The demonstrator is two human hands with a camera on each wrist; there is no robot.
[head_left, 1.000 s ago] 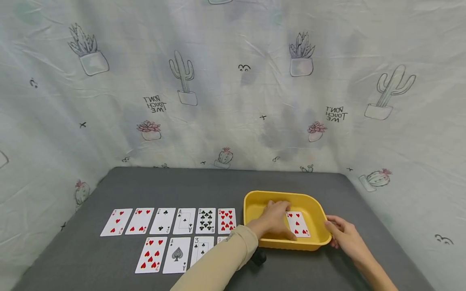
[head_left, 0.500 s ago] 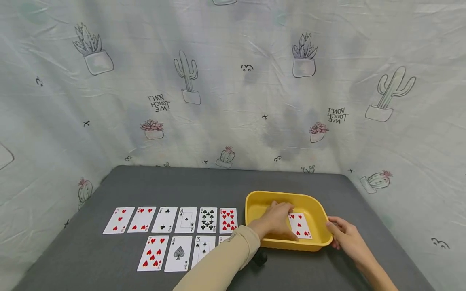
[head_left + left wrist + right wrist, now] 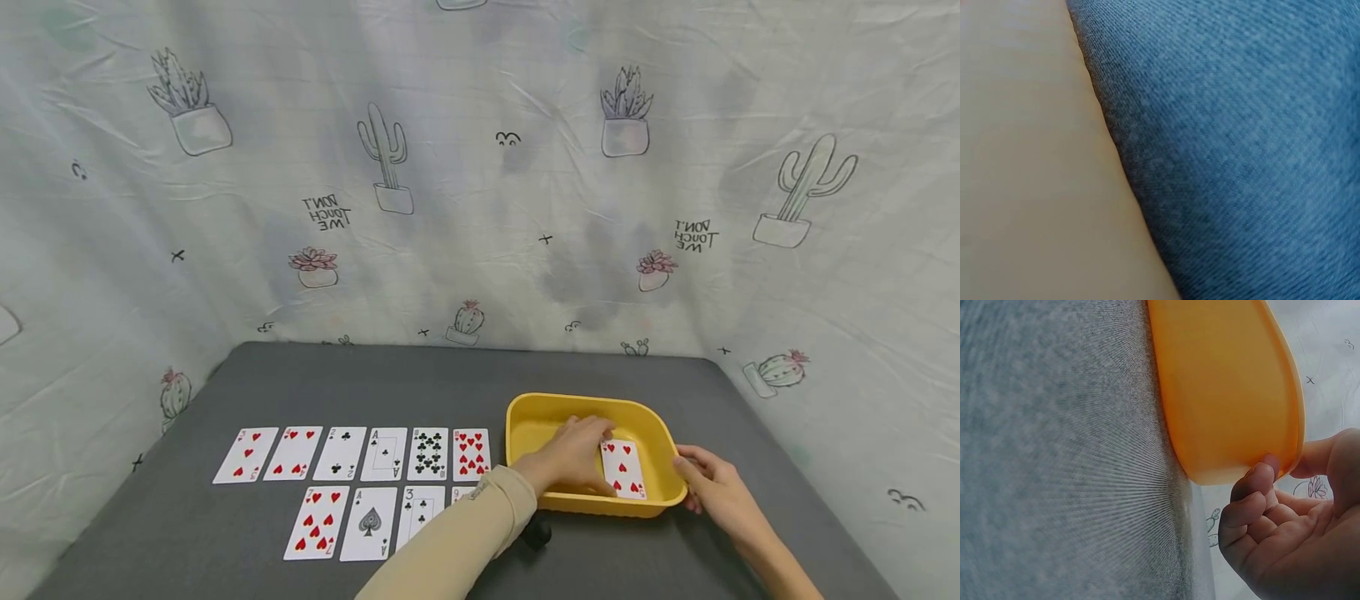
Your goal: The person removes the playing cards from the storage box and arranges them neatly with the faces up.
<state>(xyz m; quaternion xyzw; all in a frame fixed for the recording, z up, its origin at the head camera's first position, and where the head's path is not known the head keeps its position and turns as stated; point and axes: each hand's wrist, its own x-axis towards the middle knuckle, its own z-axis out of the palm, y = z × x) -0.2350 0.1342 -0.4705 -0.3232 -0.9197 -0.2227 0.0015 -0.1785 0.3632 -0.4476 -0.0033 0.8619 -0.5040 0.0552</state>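
**Hands at the yellow tray, cards spread on grey**

Where the head camera looked down, a grey cloth-covered table stood against a pale curtain printed with cacti and potted succulents. Two rows of face-up playing cards lay on the table's left half. Just right of them sat a yellow tray. The left hand, in a beige sleeve, reached inside the tray, its fingers bent down beside and touching a heart card lying on the tray floor; whether it pinched the card could not be told. The right hand rested against the tray's outer right corner, fingers loosely curled at the rim.

From the left wrist camera, only a blurred beige surface beside the grey cloth showed; no hand appeared.

From the right wrist camera, the tray's outer wall filled the top, standing on the table. The right hand lay at its corner, curled fingertips touching the wall, thumb at the rim.
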